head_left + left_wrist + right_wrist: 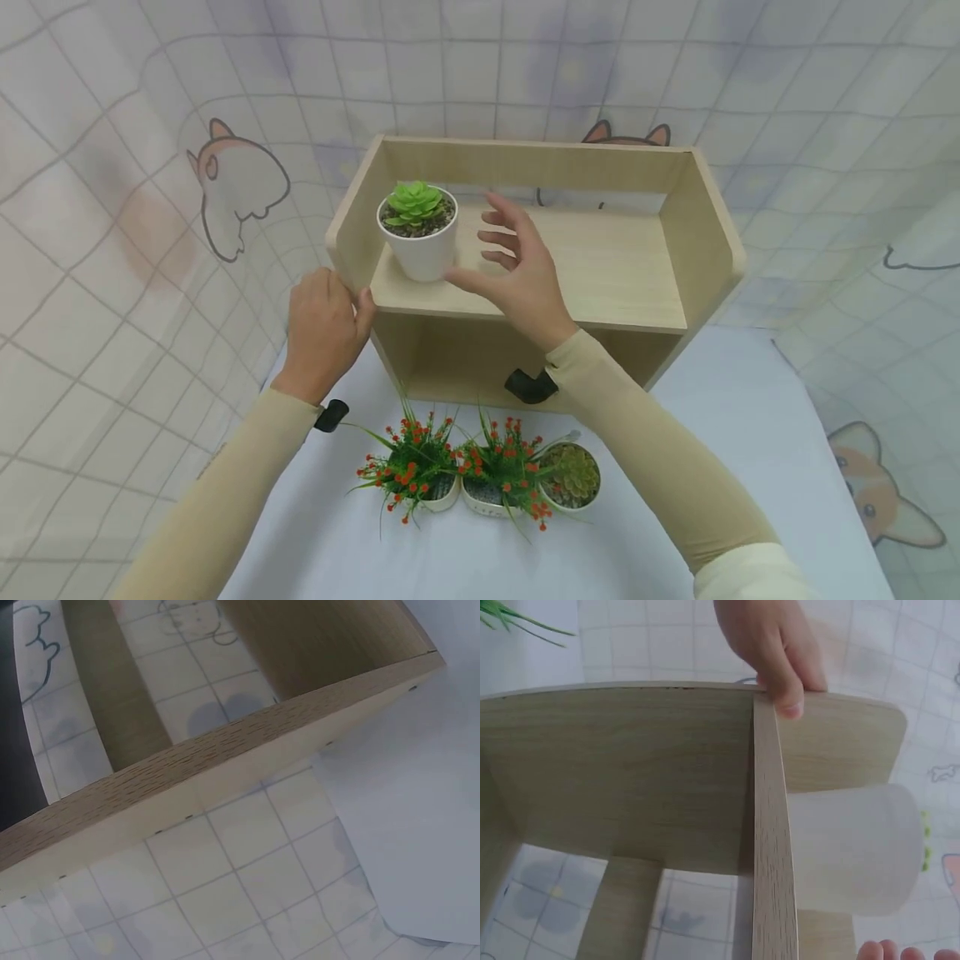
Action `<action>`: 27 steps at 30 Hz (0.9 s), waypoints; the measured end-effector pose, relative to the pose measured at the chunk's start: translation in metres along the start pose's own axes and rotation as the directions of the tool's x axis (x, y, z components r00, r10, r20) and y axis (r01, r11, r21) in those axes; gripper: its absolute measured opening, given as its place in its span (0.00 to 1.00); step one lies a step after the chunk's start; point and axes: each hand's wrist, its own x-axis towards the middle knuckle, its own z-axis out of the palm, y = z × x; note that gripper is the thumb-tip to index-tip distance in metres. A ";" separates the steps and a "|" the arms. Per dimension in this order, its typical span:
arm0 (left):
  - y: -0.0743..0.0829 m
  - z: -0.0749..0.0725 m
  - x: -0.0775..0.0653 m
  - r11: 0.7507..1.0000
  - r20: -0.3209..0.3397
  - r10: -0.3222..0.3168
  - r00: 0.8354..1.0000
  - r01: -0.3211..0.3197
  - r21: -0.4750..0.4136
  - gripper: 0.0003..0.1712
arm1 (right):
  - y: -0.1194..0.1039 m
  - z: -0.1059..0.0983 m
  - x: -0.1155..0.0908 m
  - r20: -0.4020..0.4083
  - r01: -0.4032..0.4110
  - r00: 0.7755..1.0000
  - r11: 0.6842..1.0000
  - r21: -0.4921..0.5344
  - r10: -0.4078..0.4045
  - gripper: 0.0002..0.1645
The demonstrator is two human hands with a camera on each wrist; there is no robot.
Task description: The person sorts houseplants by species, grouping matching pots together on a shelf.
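Note:
A white pot with a green succulent (424,242) stands on the upper board at the left end of a pale wooden shelf (600,258). My right hand (521,275) is just right of the pot, fingers spread and slightly bent, thumb tip close to its lower side. In the right wrist view the white pot (851,851) sits on the board, and fingertips (889,951) show at the bottom edge. My left hand (324,325) grips the shelf's left side panel, its thumb at the front edge of the upper board. The left wrist view shows the side panel (225,761) but no hand.
Below the shelf's front, on the white table (465,562), are two pots of red-flowered grass (411,467) (498,471) and a potted succulent (570,475) to their right. A lower compartment (465,358) lies beneath the upper board. Grid-patterned cloth (480,75) hangs behind and beside.

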 end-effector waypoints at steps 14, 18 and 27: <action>-0.001 0.001 0.000 1.000 0.013 -0.012 1.000 0.012 0.001 0.20 | 0.011 -0.056 -0.088 0.073 -0.043 0.997 0.986 0.161 0.032 0.58; -0.002 0.002 0.000 1.000 0.006 -0.004 1.000 0.004 -0.010 0.20 | 0.022 -0.069 -0.112 0.095 -0.040 0.995 0.988 0.149 0.026 0.59; 0.000 0.002 0.000 0.999 0.030 -0.025 0.999 0.026 -0.029 0.21 | 0.053 -0.093 -0.160 0.101 -0.046 0.994 0.990 0.132 0.033 0.58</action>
